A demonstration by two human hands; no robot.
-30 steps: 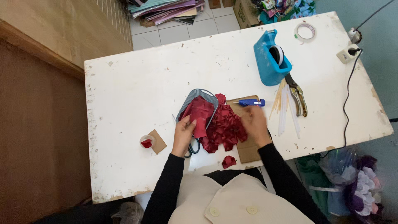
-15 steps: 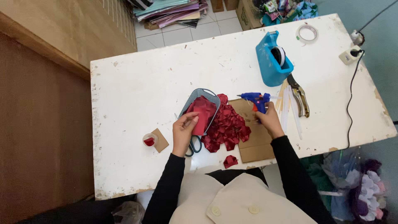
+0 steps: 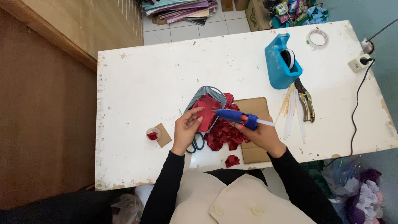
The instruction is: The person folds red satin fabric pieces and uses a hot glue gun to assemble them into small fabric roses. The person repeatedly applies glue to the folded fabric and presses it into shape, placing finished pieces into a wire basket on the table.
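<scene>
Hands meet just above the near edge of the white table [image 3: 137, 79], and the change from a moment ago is plain: the right hand [image 3: 261, 135], which was resting empty on the red pile a second ago, has gone to the right side of the cardboard, picked up the blue glue gun [image 3: 237, 118] and brought it back. Its fingers are now closed around the gun's grip, and the nozzle points left at the red petal [image 3: 206, 111] that the left hand [image 3: 185, 130] pinches between thumb and fingertips, much where it held it before. So petal and glue gun now sit tip to piece, which reads as gluing about to start rather than sorting. Under and just right of the hands lies the heap of red petals [image 3: 224, 133] on a sheet of cardboard [image 3: 257, 108], with one stray red piece [image 3: 232, 160] nearer the table's front edge. Scissors [image 3: 195, 144] poke out below the left hand, and left of that a small cup of red stuff [image 3: 152, 134] stands on a brown card square. Just beyond the held petal is a grey basket [image 3: 213, 92]. Right of the cardboard lie pale glue sticks [image 3: 292, 112] and a punch tool [image 3: 306, 101]; farther back stands a blue tape dispenser [image 3: 278, 66], then a roll of clear tape [image 3: 318, 38] and a power strip [image 3: 360, 63] at the far right corner.
</scene>
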